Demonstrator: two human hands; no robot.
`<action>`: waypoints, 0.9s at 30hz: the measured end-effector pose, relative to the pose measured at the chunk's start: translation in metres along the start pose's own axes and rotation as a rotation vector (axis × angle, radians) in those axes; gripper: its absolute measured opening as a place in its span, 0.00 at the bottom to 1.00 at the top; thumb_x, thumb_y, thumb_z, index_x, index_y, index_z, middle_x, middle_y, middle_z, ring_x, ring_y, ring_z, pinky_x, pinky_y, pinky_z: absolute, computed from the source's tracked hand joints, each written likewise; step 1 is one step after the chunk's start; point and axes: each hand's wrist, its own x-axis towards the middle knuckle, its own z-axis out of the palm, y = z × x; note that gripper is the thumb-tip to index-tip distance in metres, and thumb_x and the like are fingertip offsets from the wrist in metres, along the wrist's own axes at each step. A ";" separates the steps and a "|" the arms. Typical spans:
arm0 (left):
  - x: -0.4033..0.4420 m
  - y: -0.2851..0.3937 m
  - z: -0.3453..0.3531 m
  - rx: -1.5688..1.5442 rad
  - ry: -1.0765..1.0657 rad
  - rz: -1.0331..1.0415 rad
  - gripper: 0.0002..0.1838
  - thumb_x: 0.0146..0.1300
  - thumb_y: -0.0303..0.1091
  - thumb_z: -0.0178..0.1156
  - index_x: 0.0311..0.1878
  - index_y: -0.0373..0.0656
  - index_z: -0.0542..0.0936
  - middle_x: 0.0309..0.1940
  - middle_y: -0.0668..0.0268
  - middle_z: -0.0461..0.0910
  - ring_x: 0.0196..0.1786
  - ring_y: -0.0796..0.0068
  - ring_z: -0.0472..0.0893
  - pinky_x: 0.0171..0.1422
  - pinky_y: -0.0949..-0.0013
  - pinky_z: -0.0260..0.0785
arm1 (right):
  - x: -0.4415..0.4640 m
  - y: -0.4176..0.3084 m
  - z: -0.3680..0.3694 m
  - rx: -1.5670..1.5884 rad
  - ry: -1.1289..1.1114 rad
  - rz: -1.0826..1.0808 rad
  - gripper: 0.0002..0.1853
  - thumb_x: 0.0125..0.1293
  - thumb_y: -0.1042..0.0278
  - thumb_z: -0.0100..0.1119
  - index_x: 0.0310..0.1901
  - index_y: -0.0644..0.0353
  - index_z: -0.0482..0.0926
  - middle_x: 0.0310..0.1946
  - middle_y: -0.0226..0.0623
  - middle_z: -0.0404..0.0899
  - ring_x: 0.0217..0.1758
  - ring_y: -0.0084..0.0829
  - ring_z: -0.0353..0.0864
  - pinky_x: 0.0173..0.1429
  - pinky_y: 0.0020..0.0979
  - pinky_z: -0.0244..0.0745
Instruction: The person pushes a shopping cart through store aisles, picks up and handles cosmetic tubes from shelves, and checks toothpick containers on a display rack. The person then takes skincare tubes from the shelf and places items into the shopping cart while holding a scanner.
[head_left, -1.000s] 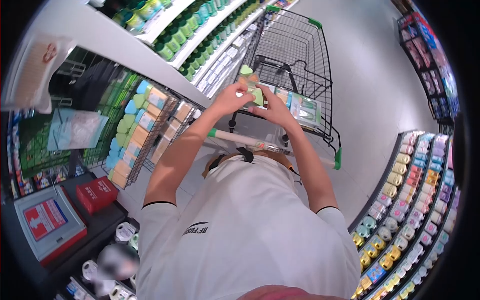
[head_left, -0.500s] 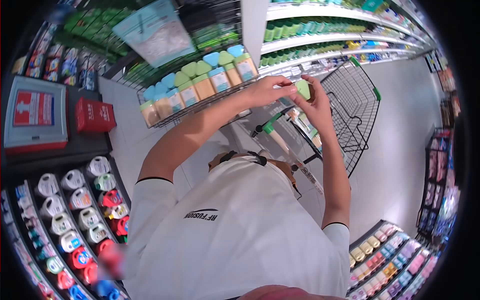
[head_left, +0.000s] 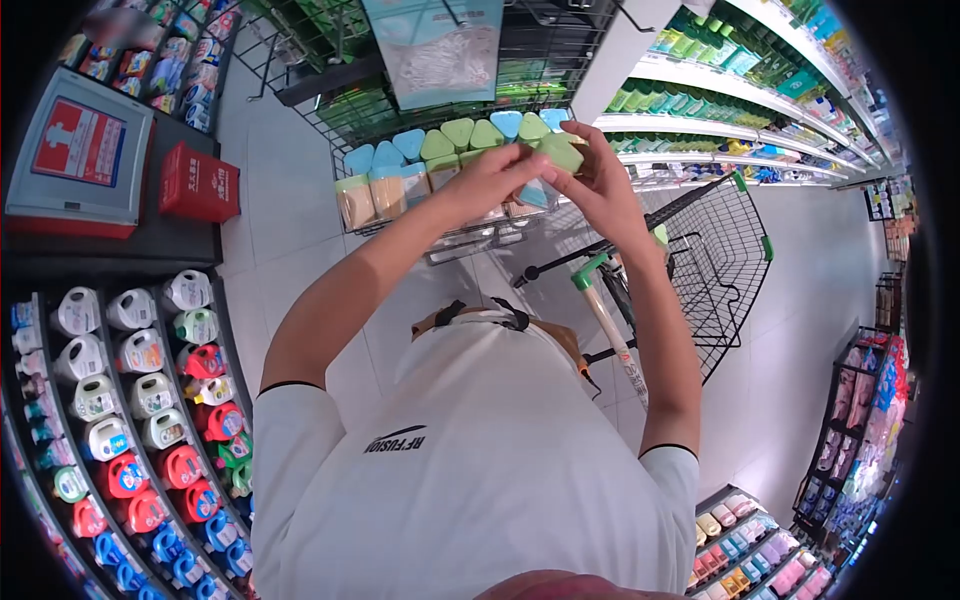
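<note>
A small container with a rounded green lid [head_left: 560,152] and a blue-and-white label is held up in front of me between both hands. My left hand [head_left: 492,182] is closed at its left side, fingertips against it near the lid. Around its right side curl the fingers of my right hand [head_left: 606,192], thumb at the front. Just behind and to the left, a row of similar peach containers with green or blue lids [head_left: 388,196] stands in a wire rack basket [head_left: 432,258]. Part of that row is hidden by my left hand and forearm.
A shopping cart [head_left: 720,270] stands to the right, partly behind my right arm. Above the basket hangs a light blue packet [head_left: 440,55]. A red box [head_left: 200,182] and shelves of detergent bottles [head_left: 130,350] are on the left. Stocked shelves [head_left: 720,70] line the back right.
My view has shifted, and my hands with the green-lidded container now appear farther left, in front of the basket row. The container is tilted differently, showing more of its lid and label.
</note>
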 end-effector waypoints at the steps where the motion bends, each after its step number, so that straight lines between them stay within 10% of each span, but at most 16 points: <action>1: -0.005 0.001 0.000 -0.138 0.074 -0.037 0.28 0.82 0.58 0.56 0.58 0.38 0.81 0.39 0.71 0.80 0.38 0.82 0.77 0.44 0.73 0.75 | 0.005 0.000 0.009 0.010 0.003 0.000 0.36 0.72 0.65 0.74 0.75 0.67 0.65 0.55 0.47 0.87 0.50 0.27 0.87 0.53 0.29 0.82; 4: -0.024 0.003 -0.019 -0.140 0.141 -0.099 0.28 0.84 0.58 0.51 0.63 0.41 0.80 0.48 0.67 0.84 0.50 0.79 0.85 0.51 0.70 0.82 | 0.016 0.002 0.039 0.058 -0.004 0.004 0.37 0.72 0.66 0.74 0.75 0.67 0.64 0.54 0.46 0.87 0.50 0.26 0.87 0.51 0.29 0.82; 12: -0.076 -0.017 -0.060 -0.019 0.343 -0.208 0.27 0.84 0.54 0.51 0.58 0.34 0.78 0.30 0.67 0.77 0.28 0.75 0.85 0.32 0.73 0.79 | 0.035 0.027 0.110 0.214 -0.061 0.228 0.33 0.75 0.65 0.69 0.74 0.67 0.65 0.45 0.33 0.84 0.42 0.20 0.77 0.44 0.24 0.70; 17: -0.102 -0.040 -0.094 0.493 0.547 0.104 0.22 0.77 0.46 0.63 0.63 0.39 0.78 0.41 0.63 0.88 0.30 0.72 0.86 0.36 0.70 0.77 | 0.051 0.032 0.141 0.144 -0.027 0.243 0.36 0.71 0.62 0.73 0.72 0.70 0.67 0.48 0.43 0.86 0.42 0.23 0.82 0.43 0.27 0.76; 22: -0.120 -0.034 -0.111 1.106 0.572 0.402 0.40 0.59 0.46 0.76 0.72 0.40 0.73 0.66 0.54 0.80 0.69 0.54 0.77 0.69 0.51 0.73 | 0.063 0.052 0.154 -0.082 -0.013 0.241 0.37 0.67 0.57 0.75 0.67 0.76 0.70 0.48 0.51 0.89 0.46 0.34 0.90 0.45 0.32 0.82; 27: -0.116 -0.047 -0.113 1.109 0.468 0.379 0.46 0.57 0.51 0.76 0.75 0.38 0.71 0.71 0.53 0.74 0.79 0.48 0.65 0.80 0.44 0.60 | 0.060 0.057 0.167 -0.111 -0.050 0.228 0.29 0.70 0.61 0.72 0.63 0.72 0.74 0.49 0.45 0.86 0.46 0.28 0.87 0.46 0.32 0.82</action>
